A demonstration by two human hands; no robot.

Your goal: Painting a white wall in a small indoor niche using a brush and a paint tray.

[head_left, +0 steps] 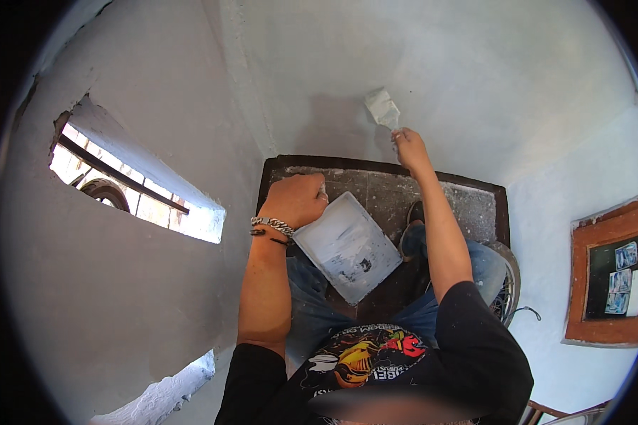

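Note:
My right hand [409,149] is closed round the handle of a wide, flat putty knife [382,108], its broad head smeared with pale coating. The tool is raised in front of the pale wall [489,78]; whether it touches the surface I cannot tell. My left hand [295,197] is curled at the upper left edge of a shallow, square, whitish tray [351,248] and seems to grip it, though most of the fingers are hidden. White residue marks that thumb. Grey-white smears and one dark patch cover the tray, which is tilted above my legs.
A dark-edged, speckled ledge [468,210] runs along the wall's foot. On the left, a grey wall [156,283] has a slanted opening with a dark bar [124,174] across it. A spoked wheel [507,287] stands beside my right leg. A wood-framed panel [578,283] is at the right.

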